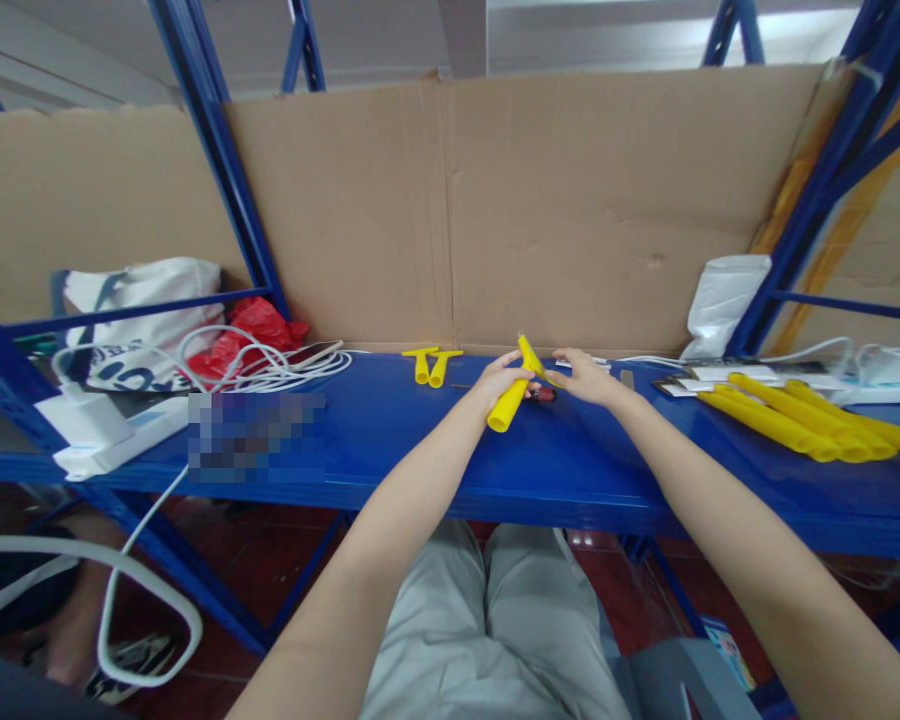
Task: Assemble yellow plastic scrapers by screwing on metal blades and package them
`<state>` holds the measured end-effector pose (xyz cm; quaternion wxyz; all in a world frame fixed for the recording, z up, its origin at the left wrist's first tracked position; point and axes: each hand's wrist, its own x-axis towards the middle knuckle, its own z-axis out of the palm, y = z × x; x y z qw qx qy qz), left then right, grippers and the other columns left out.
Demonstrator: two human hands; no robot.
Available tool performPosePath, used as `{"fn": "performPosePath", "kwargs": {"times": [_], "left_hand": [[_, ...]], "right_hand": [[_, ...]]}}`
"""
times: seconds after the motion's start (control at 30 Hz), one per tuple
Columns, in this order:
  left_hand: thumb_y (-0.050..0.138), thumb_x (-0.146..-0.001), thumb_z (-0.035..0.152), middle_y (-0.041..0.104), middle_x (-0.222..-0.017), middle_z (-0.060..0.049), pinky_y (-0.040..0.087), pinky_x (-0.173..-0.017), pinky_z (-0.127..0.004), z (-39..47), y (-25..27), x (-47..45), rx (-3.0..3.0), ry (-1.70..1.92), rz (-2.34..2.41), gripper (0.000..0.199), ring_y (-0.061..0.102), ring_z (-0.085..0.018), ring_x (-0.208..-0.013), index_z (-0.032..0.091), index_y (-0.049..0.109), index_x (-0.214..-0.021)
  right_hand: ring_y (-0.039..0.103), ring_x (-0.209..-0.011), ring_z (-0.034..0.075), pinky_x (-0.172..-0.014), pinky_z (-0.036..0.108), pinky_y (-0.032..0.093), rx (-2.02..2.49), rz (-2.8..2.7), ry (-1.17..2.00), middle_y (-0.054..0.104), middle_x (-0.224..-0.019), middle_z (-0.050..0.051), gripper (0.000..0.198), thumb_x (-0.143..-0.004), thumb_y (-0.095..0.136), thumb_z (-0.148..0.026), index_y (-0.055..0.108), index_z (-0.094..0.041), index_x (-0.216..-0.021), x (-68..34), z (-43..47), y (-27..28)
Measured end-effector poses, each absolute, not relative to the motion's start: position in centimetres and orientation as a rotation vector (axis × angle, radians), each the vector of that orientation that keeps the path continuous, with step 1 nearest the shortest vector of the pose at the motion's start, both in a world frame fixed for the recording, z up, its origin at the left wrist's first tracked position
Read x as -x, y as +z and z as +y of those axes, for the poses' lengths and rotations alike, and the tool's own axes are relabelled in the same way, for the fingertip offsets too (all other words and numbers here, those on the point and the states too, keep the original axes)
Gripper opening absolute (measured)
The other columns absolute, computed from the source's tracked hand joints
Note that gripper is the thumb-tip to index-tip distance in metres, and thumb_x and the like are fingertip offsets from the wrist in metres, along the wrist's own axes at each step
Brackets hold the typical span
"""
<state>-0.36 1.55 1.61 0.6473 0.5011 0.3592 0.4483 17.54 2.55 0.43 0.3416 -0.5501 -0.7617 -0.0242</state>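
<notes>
My left hand point(501, 382) is wrapped round a yellow T-shaped plastic handle point(504, 408), its open tube end pointing toward me and its crosspiece facing away. Close to the right end of that crosspiece is my right hand point(586, 378), fingers stretched out and thumb at or near the yellow edge; whether it touches cannot be made out. Beneath the hands lies a tool with a dark red grip point(544, 395), partly hidden. Farther back, a yellow T-shaped handle point(421, 368) and another like it point(439, 370) rest side by side on the blue table point(420, 440).
Several long yellow tubes point(802, 425) lie at the right. A white pouch point(724, 300) leans near the blue post. At the left are a power strip point(124, 440), coiled white cables point(292, 370), a red bag point(251, 335) and a cloth bag point(150, 320). Cardboard point(555, 210) walls the back.
</notes>
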Motion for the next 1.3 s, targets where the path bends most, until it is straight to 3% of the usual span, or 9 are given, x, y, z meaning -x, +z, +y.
{"fn": "performPosePath", "kwargs": {"times": [0.1,0.27,0.8,1.1,1.3], "left_hand": [[0.056,-0.075,-0.005,0.07,-0.088,-0.01,0.046,-0.045,-0.019,2.0,1.4,0.4,-1.062,1.096,0.913,0.074,0.06,-0.009,-0.045,0.018,0.037,-0.143],[0.057,-0.073,-0.005,0.07,-0.086,-0.01,0.045,-0.043,-0.018,2.2,1.2,0.4,-0.991,1.177,0.963,0.076,0.059,-0.01,-0.044,0.018,0.037,-0.143],[0.056,-0.074,-0.004,0.07,-0.093,-0.011,0.045,-0.043,-0.016,1.9,1.4,0.5,-0.995,1.169,0.996,0.077,0.061,-0.01,-0.049,0.021,0.036,-0.144],[0.053,-0.075,-0.003,0.068,-0.101,-0.012,0.047,-0.046,-0.017,2.4,1.3,0.5,-1.026,1.17,0.978,0.073,0.061,-0.008,-0.05,0.021,0.037,-0.142],[0.052,-0.075,-0.005,0.066,-0.1,-0.012,0.046,-0.046,-0.017,2.5,0.7,0.4,-1.036,1.163,1.035,0.069,0.06,-0.008,-0.049,0.017,0.039,-0.139]], "right_hand": [[0.063,-0.103,0.026,-0.094,0.041,0.046,1.393,-2.116,0.01,0.068,-0.108,0.013,0.022,-0.083,0.055,-0.029,0.067,-0.016,-0.096,-17.4,2.2,0.5],[0.065,-0.078,0.019,-0.074,0.031,0.051,1.37,-2.319,0.318,0.071,-0.085,0.007,0.02,-0.082,0.055,-0.032,0.068,-0.017,-0.085,-17.0,1.7,0.4],[0.061,-0.069,0.018,-0.065,0.029,0.046,1.475,-2.347,0.288,0.068,-0.076,0.005,0.028,-0.074,0.062,-0.045,0.068,-0.018,-0.078,-17.9,1.7,0.7],[0.06,-0.055,0.015,-0.054,0.027,0.049,1.287,-1.813,0.618,0.065,-0.063,0.004,0.029,-0.077,0.066,-0.045,0.054,-0.019,-0.077,-19.3,1.1,2.3],[0.053,-0.041,0.011,-0.047,0.026,0.045,1.221,-1.567,0.534,0.06,-0.057,0.0,0.031,-0.081,0.063,-0.047,0.048,-0.02,-0.077,-18.9,0.6,3.4]]}}
